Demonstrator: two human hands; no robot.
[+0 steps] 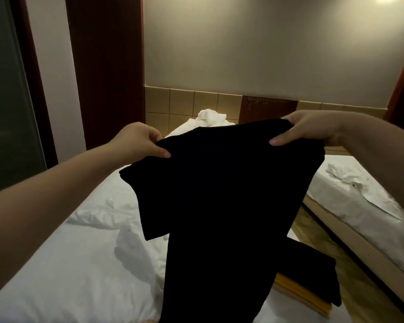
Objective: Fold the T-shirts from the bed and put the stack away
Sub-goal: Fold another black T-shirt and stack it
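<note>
Head view: black T-shirt [219, 194] hangs between both hands.

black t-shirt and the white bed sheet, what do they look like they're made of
Black t-shirt: soft matte knit, probably cotton jersey; it hangs limp with no sheen, weave too dark to see.
White bed sheet: matte woven cloth, likely cotton; it holds crisp wrinkles.

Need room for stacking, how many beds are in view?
2: one bed at left under the held shirt, another bed at right. Others may be off-frame.
</note>
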